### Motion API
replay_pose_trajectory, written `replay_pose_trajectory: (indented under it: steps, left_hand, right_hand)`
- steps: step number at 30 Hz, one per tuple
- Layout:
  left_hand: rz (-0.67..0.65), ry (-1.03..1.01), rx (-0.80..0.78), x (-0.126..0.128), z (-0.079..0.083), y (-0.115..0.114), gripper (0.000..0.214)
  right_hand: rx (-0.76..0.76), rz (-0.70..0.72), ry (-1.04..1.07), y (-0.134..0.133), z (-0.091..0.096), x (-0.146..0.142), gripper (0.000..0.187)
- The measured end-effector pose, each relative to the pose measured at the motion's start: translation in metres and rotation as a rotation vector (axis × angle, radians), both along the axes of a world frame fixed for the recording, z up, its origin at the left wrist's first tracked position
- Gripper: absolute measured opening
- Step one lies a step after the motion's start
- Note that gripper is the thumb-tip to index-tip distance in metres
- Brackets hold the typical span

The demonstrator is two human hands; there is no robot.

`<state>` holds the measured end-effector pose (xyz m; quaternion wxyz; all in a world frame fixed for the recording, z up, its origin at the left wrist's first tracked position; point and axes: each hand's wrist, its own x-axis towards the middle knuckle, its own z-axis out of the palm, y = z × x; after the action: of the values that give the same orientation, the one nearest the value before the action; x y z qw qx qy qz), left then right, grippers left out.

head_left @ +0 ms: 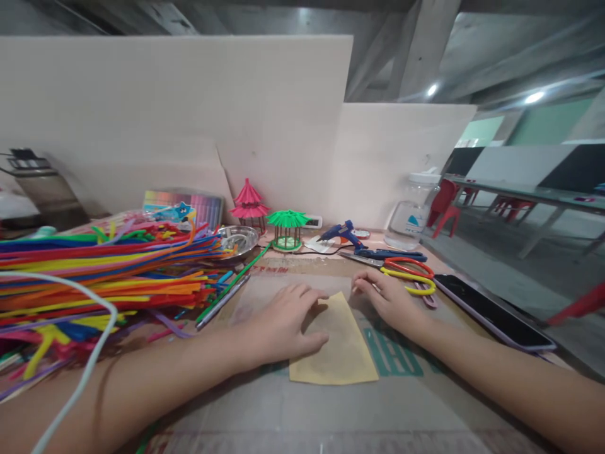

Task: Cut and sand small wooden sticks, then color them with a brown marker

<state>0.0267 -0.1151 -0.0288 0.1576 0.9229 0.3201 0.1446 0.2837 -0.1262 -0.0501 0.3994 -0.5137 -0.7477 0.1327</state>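
A yellowish sheet of paper [338, 347] lies on the cardboard in front of me. My left hand [290, 321] is over its left side, thumb and fingers spread apart and holding nothing. Just right of the sheet's upper edge, my right hand [385, 296] is curled with its fingertips pressed together; anything between them is too small to make out. Close beyond that hand are scissors with red and yellow handles [409, 271] and blue-handled pliers [392, 254]. A blue glue gun [341, 234] rests farther back.
Bundles of colourful pipe cleaners [108, 271] cover the left side, with a white cable [106, 328] in front. At the back are a green-roofed model pavilion [287, 230], a pink one [248, 205], a metal dish [241, 243] and a water bottle [411, 211]. A phone [494, 315] lies right.
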Motion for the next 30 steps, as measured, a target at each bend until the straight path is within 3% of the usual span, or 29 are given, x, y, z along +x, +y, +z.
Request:
replay_pose_trajectory:
  steps: [4, 7, 11, 15, 24, 27, 30]
  left_hand:
    - [0.012, 0.016, 0.028, -0.001, 0.001, 0.002, 0.056]
    - [0.026, 0.071, 0.043, -0.003, 0.005, 0.006, 0.054]
    - [0.062, 0.117, -0.014, -0.006, 0.014, 0.011, 0.064]
    - [0.051, 0.179, -0.056, -0.009, 0.019, 0.014, 0.058]
    - [0.102, 0.256, -0.069, -0.017, 0.031, 0.001, 0.083]
    - [0.073, 0.237, -0.056, -0.018, 0.03, 0.002, 0.083]
    - [0.085, 0.112, -0.082, -0.015, 0.022, 0.009, 0.071]
  right_hand:
    - [-0.098, 0.043, 0.106, -0.001, -0.003, -0.004, 0.026]
    - [-0.075, 0.005, 0.092, 0.001, -0.004, -0.005, 0.018]
    - [-0.059, 0.001, 0.068, 0.002, -0.002, -0.006, 0.033]
    - [-0.14, 0.0, 0.075, 0.001, -0.001, -0.006, 0.019]
    - [-0.056, 0.027, -0.072, 0.0, -0.003, -0.004, 0.022]
    - [-0.045, 0.049, -0.074, -0.003, -0.001, -0.006, 0.02]
    - [-0.065, 0.045, -0.017, -0.003, 0.0, -0.008, 0.019]
